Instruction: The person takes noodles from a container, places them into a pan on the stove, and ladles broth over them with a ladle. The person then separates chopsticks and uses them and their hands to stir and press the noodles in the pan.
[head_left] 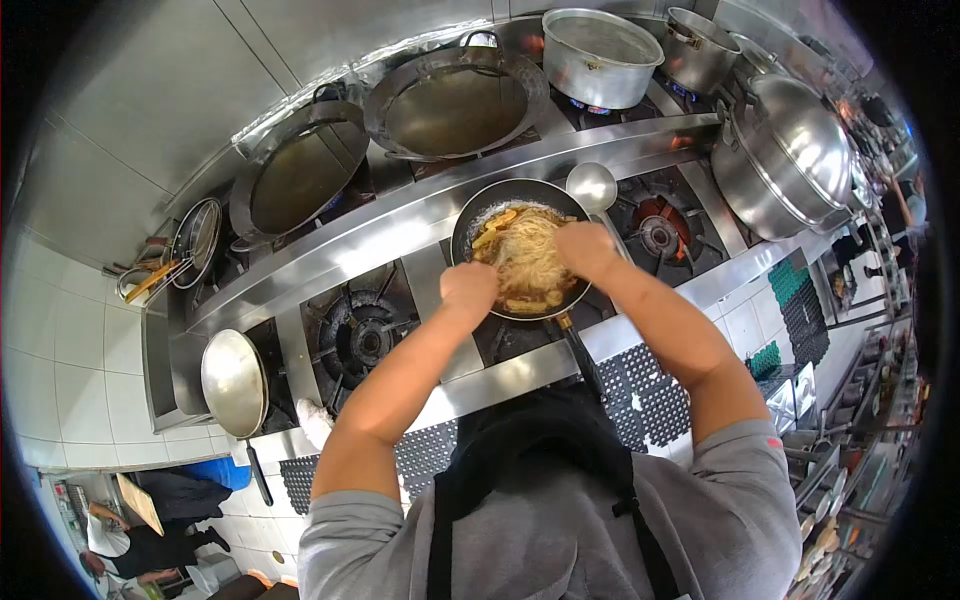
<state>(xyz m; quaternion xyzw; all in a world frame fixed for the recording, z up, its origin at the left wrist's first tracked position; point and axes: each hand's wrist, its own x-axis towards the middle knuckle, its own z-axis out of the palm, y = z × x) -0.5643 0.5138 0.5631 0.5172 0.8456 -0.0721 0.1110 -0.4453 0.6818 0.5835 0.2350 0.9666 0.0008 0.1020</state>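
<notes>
A black frying pan [468, 212] sits on a front burner, its handle [583, 360] pointing toward my body. In it, a clump of pale noodles [530, 248] lies over brown sauce with yellowish pieces [492, 240] around the edge. My left hand [470, 289] is closed at the left side of the noodles, above the pan's rim. Over the pan's right side, my right hand [587, 249] is also closed, close against the noodles. The fingertips of both hands are turned away, so what they pinch is hidden. A metal ladle [592, 186] rests beside the pan's upper right edge.
Two large woks [455, 108] with liquid stand behind, beside a pot [603, 62] over a lit flame. A lidded steamer pot [765, 165] stands right, near a glowing burner [660, 230]. Another pan [234, 382] sits left, handle outward. A person [150, 545] is at lower left.
</notes>
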